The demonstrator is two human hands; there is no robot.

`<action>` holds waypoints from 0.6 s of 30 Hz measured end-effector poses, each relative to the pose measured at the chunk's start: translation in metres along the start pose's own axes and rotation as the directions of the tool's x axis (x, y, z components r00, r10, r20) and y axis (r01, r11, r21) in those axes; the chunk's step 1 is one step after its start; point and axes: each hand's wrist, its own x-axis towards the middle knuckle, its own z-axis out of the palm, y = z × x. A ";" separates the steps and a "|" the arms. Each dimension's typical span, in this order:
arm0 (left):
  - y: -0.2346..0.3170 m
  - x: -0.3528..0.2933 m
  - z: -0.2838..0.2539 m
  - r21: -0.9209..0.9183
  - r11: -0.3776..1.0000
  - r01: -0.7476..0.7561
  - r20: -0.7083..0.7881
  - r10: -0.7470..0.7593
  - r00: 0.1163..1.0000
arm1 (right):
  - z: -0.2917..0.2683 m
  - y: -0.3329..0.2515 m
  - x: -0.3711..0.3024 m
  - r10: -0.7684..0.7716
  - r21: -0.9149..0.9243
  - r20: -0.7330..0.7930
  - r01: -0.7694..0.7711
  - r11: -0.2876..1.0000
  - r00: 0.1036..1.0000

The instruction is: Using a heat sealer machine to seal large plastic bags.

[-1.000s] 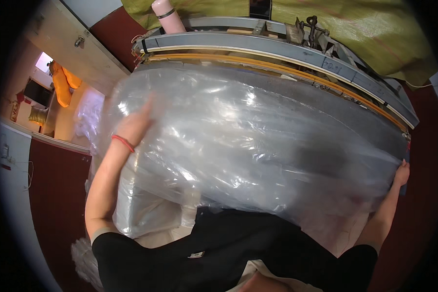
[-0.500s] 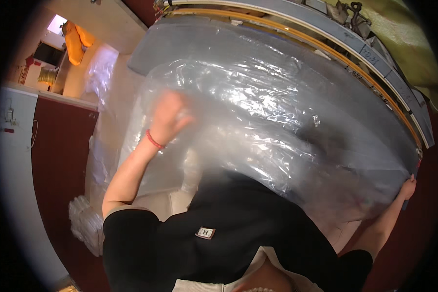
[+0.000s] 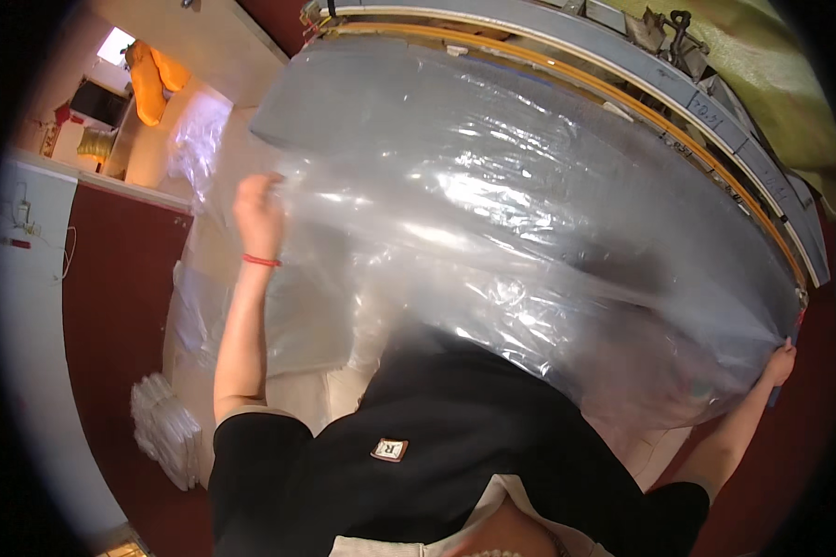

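A large clear plastic sheet lies wrinkled and shiny over the pale table in front of me; whether it is a bag or a single layer I cannot make out. My left hand, with a red band at the wrist, pinches the sheet near its left side, and a taut fold runs from there across to the right. At the far right end my right hand grips the sheet's corner beside the machine's end. The two hands are wide apart, with the film stretched between them.
A long machine bar with an orange strip curves along the far side, with metal parts and green cloth behind. More plastic hangs on the left. A stack of folded clear plastic sits at lower left, near a dark red panel.
My left hand has moved left from over the sheet and now pulls a fold of it tight. My right hand stays at the right corner.
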 end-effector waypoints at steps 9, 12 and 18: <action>-0.026 0.196 0.019 -0.211 0.930 0.301 -0.045 -0.317 0.947 | 0.000 -0.014 -0.007 -0.008 0.046 -0.012 0.009 0.999 1.000; 0.030 0.203 0.052 0.557 0.788 -0.260 -0.108 0.379 0.919 | -0.001 -0.006 -0.007 -0.007 0.041 -0.009 0.007 0.999 1.000; 0.102 0.125 0.106 -0.205 0.775 -0.598 0.436 0.620 0.653 | -0.009 -0.009 -0.012 0.011 0.055 -0.025 -0.010 0.998 1.000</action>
